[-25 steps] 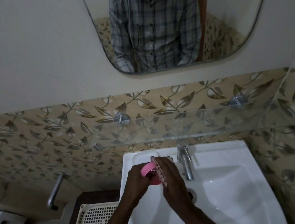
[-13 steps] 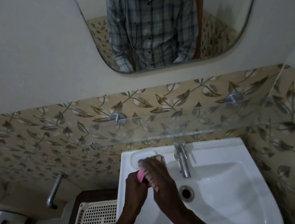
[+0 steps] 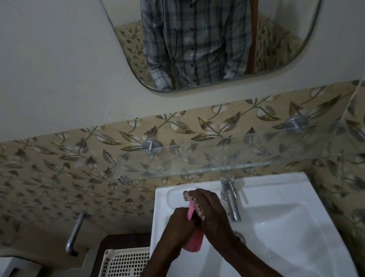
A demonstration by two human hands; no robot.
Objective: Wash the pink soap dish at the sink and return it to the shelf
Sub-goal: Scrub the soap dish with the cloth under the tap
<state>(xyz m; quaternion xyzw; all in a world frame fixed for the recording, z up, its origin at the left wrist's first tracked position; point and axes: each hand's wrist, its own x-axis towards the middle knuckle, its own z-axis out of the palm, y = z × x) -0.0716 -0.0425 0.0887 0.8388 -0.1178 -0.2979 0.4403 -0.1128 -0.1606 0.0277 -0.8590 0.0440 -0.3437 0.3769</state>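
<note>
Pink soap dish [image 3: 192, 239] is gripped in left hand [image 3: 178, 226] over the sink [image 3: 290, 241]; right hand [image 3: 211, 216] presses a cloth [image 3: 194, 204] against it. Scrubbing step; rinsing under tap [image 3: 230, 198] likely follows.

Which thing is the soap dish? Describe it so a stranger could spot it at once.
Find the white sink under the glass shelf. Over its left side, two hands meet: the left hand grips the soap dish, while the right hand presses a patterned cloth against it. The dish is the only plain pink thing there, showing between the hands.
</note>
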